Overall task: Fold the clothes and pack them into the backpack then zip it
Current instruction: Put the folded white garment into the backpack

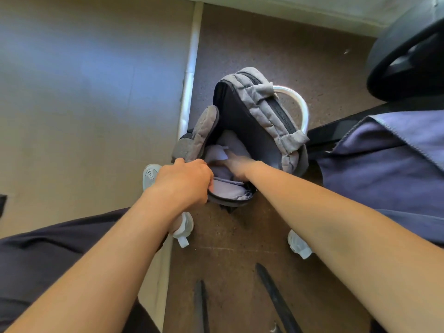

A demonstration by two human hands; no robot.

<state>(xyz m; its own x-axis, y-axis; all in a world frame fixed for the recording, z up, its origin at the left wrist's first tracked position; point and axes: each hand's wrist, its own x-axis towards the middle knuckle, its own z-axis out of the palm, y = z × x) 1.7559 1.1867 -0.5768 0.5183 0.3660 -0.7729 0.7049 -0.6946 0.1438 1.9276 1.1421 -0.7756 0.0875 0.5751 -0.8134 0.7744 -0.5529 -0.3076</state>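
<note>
A grey backpack (271,111) with a dark lining stands open on the brown floor. Pale lilac clothes (227,188) lie inside its main compartment. My left hand (185,182) grips the near rim of the opening, fingers curled over the edge. My right hand (240,164) reaches into the bag and presses down on the lilac clothes; its fingertips are sunk into the fabric. Another purple-blue garment (389,169) lies spread at the right.
A beige wall or cabinet side (84,104) with a white edge strip fills the left. A dark round chair part (408,56) sits at the upper right. A curved metal bar (304,109) shows behind the backpack. White shoes (299,245) stand on the floor. Dark cloth (36,260) lies lower left.
</note>
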